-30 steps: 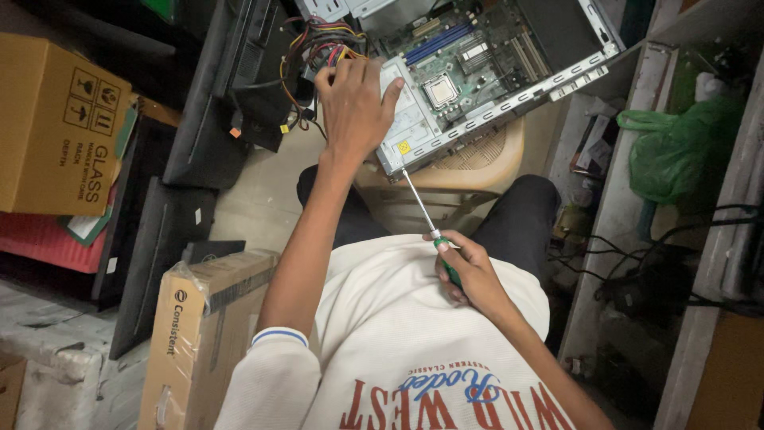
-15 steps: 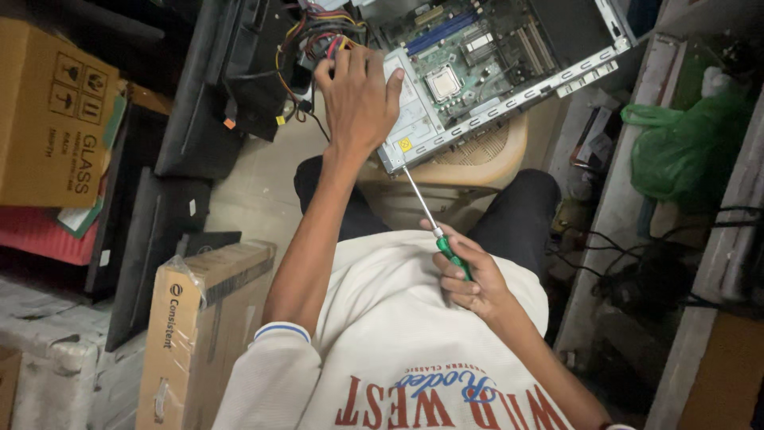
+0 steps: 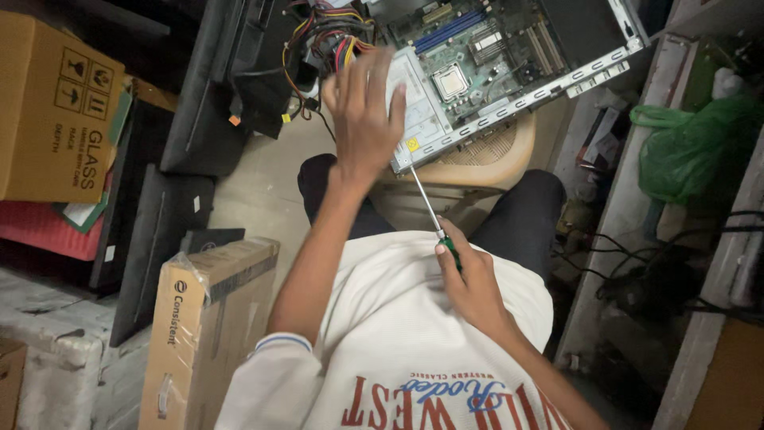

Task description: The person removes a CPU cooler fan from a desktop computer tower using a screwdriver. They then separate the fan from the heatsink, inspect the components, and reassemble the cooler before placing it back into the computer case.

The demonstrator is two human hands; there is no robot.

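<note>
Head view: I see my left hand (image 3: pixel 364 119) spread open, hovering at the near corner of the open computer case (image 3: pixel 509 72). My right hand (image 3: pixel 469 279) grips a green-handled screwdriver (image 3: pixel 430 209), its tip touching the case edge just beside the left hand.

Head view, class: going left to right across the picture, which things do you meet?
Brown cardboard box → long taped carton → left hand → screwdriver in right hand → green plastic bag.
</note>
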